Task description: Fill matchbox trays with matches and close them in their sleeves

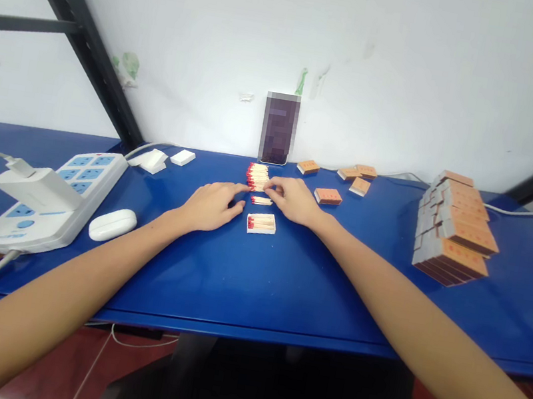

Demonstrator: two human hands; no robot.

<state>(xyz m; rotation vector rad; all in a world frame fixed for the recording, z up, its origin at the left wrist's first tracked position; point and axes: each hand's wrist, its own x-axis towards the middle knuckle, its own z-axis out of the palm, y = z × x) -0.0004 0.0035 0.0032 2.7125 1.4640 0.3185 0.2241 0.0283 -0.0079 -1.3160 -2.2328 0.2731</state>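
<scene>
A loose heap of red-tipped matches [257, 176] lies on the blue table [254, 278] near the wall. My left hand [212, 206] rests knuckles up just left of it, fingers curled, index fingertip touching the heap. My right hand [293, 199] is at the heap's right side, fingers pinched together on some of the matches. A few matches [261, 201] lie apart between my hands. In front of them sits an open white matchbox tray [261, 224] partly filled with matches.
Stacked orange matchboxes [454, 230] stand at the right. Several single matchboxes [328, 196] lie behind my right hand. A white power strip [52, 196] with a plugged adapter, an earbud case [112, 224] and small white chargers [154, 160] sit left. A phone [278, 128] leans on the wall.
</scene>
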